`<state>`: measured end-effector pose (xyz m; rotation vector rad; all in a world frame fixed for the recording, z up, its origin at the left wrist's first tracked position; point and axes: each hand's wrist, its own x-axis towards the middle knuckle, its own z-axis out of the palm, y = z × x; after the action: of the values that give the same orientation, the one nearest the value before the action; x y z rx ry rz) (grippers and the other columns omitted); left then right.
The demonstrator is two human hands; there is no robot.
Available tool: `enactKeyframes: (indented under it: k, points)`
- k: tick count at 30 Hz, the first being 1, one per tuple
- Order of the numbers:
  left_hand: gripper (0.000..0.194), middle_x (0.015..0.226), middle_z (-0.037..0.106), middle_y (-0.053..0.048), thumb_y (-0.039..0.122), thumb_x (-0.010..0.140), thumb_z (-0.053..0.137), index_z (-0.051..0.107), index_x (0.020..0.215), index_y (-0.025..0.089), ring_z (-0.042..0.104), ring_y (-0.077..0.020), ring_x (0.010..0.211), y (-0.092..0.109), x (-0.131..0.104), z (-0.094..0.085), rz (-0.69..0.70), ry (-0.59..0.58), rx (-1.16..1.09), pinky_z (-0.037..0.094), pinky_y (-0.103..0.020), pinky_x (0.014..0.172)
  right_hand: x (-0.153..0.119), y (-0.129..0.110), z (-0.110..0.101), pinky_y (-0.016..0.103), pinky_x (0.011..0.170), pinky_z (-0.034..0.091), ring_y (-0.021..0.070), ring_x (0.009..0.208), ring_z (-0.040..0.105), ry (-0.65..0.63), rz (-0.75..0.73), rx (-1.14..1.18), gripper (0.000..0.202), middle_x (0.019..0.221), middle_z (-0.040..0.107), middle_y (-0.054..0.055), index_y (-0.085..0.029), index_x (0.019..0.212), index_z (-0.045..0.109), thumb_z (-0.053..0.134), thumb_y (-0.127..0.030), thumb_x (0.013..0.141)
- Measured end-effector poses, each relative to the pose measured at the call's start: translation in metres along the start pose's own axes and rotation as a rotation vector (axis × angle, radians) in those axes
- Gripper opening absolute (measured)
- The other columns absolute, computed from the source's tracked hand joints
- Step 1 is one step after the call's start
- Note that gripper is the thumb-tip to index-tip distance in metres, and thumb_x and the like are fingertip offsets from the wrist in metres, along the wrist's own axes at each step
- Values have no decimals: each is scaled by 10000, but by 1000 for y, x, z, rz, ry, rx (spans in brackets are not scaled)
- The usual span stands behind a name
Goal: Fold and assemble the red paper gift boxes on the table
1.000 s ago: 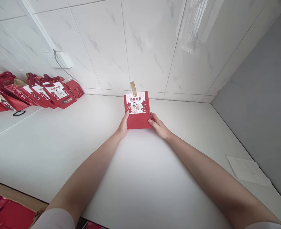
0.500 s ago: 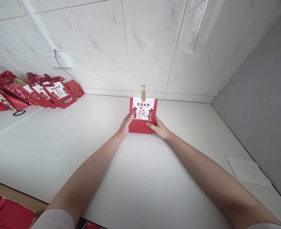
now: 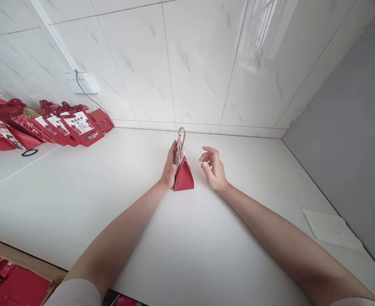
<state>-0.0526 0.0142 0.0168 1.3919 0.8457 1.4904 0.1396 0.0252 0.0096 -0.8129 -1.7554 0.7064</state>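
A red gift box point(image 3: 184, 176) with a white printed panel and a gold ribbon handle stands upright on the white table, its narrow triangular end facing me. My left hand point(image 3: 169, 168) holds it from the left, fingers along the printed face and thumb by the near edge. The fingertips are partly hidden behind the box. To the right of the box, a short gap away, my right hand point(image 3: 215, 168) is open, its fingers loosely curved and apart with nothing between them.
Several similar red gift boxes point(image 3: 79, 125) with ribbon handles stand at the back left by the tiled wall. A black ring point(image 3: 29, 152) lies in front of them. A cardboard box point(image 3: 21, 259) with red items sits lower left. White sheets point(image 3: 330, 227) lie at right.
The gift box has turned from its printed front to its narrow end. My right hand has let go of it and moved off to the right; my left hand stays on it.
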Motion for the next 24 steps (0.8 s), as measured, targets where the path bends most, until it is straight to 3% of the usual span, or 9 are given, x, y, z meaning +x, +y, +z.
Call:
enactKeyframes:
  k: [3,5,7,11,13,15,19,22,24]
  points:
    - [1032,1638,128,-71,794,750,513,141,1561,277,124,-304,1509,-1,0,0,307,-173,322,158,-443,1231,0,-2,2,465,1035,446,297,1255,508,-41,-182,12,716,1443,421,151,-250,1435,293,435,-689,888]
    - [1090,1630,128,-118,747,738,588,84,1569,254,125,-337,1502,1,-2,0,384,-265,503,139,-495,1224,1,-6,3,497,1117,373,322,1363,413,-101,-215,39,783,1526,342,151,-241,1468,262,448,-712,871]
    - [1157,1606,180,-150,674,702,687,45,1570,258,192,-360,1478,2,-4,3,406,-274,654,193,-525,1199,3,-13,2,493,1124,374,318,1363,423,-128,-181,96,752,1500,402,139,-243,1459,290,419,-712,886]
    - [1275,1546,270,-200,568,581,817,85,1567,224,285,-397,1423,0,-11,12,469,-9,910,273,-533,1150,17,-46,-14,453,1061,443,287,1265,531,-93,-119,209,568,1362,550,93,-269,1345,426,353,-664,943]
    - [1186,1525,308,-209,526,540,855,276,1521,198,280,-418,1419,-3,-12,15,488,121,978,205,-539,1176,26,-70,-31,428,967,504,270,1160,601,-67,-76,151,546,1312,583,74,-301,1369,397,437,-630,935]
    - [957,1499,366,-183,469,548,869,492,1389,213,270,-425,1425,-5,-11,14,462,185,968,78,-554,1206,32,-94,-52,387,802,552,257,1034,648,-81,-74,19,534,1304,579,63,-333,1385,394,508,-579,925]
    - [551,1396,499,-105,359,575,874,679,1084,278,315,-409,1408,-6,-9,11,387,158,846,-115,-606,1176,33,-122,-91,351,656,506,242,886,667,-256,-164,-395,330,1238,613,46,-332,1263,543,551,-398,940]
    - [409,1321,556,-79,312,581,875,698,950,293,346,-387,1393,-5,-9,14,357,102,803,-140,-621,1160,28,-127,-105,317,534,409,190,641,610,-350,-150,-653,111,1015,680,46,-276,1016,613,561,-324,931]
    - [340,1261,587,-75,311,587,875,699,877,287,374,-374,1378,-4,-9,17,337,80,804,-148,-624,1156,25,-127,-108,294,461,328,156,512,524,-420,-89,-727,126,853,680,36,-254,863,581,569,-362,926]
